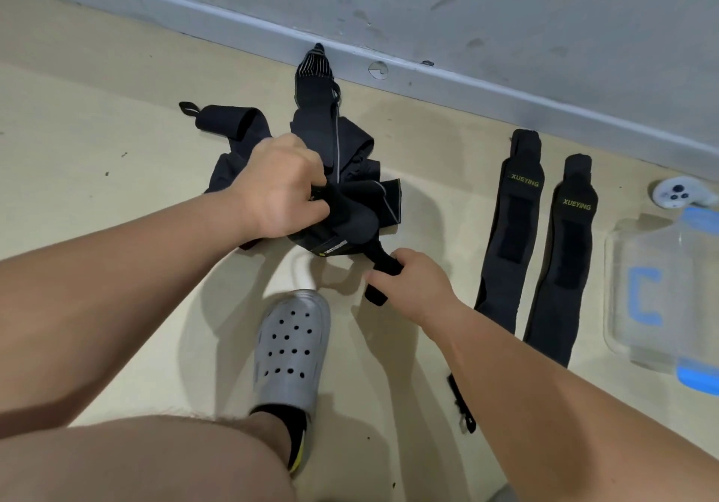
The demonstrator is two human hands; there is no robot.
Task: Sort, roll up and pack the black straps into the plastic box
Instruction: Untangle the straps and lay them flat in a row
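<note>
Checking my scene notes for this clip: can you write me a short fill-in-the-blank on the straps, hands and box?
The left hand grips the tangled pile and the right hand a strap end; the pile lies on the ____.
The number of flat straps beside the plastic box is ____.
Their lettering is ____ in colour.
The box's clips are ____.
Missing words: floor; two; yellow; blue.

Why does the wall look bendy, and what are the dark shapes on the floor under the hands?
Head view: the wide-angle lens bows the skirting board into a curve; soft grey shadows of the left hand, right hand and tangled straps lie on the floor, so light likely comes from above; the plastic box at the right edge is cut off.
</note>
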